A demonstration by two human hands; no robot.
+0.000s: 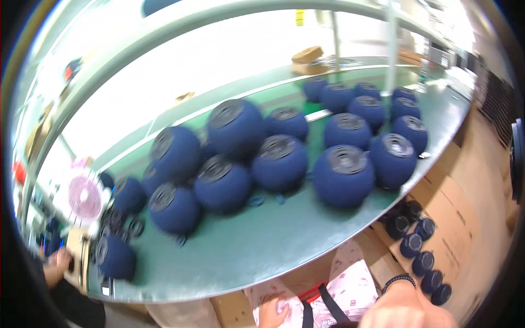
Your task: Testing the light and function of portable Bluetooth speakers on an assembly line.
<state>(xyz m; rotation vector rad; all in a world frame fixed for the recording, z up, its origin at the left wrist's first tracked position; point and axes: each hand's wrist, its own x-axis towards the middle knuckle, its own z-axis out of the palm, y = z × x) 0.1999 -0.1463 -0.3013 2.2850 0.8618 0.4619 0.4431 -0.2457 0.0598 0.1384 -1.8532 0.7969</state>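
My left hand is low in the middle, in front of a pink patterned garment with dark straps. Its thumb stands apart from the fingers and nothing shows in it. Close to the lower edge, my right hand is large and blurred, below a dark beaded bracelet; its fingers cannot be made out. Both hands are off the green table. Nearest them on the table are dark blue balls with grey ringed tops, among them a front ball and another ball to the left.
Several more blue balls stand farther back. A pink fan and black rings are at the left, where another person's hand touches a box. Black round parts lie on cardboard at the right. A pale frame rises behind.
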